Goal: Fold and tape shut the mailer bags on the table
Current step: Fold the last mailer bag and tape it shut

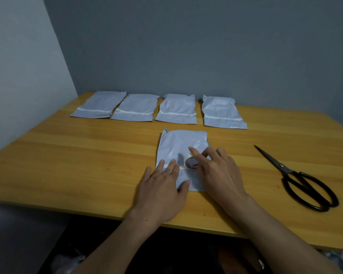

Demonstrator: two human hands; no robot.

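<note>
Yellow wooden table carries one pale blue plastic mailer bag near its front edge. The left hand presses flat, fingers straight, on the bag's lower left, over a white tape strip. The right hand grips a white tape roll standing on the bag, forefinger extended. Black scissors lie well apart to the right. Four taped mailer bags line the far edge.

Head camera looks forward and down, close over table
</note>
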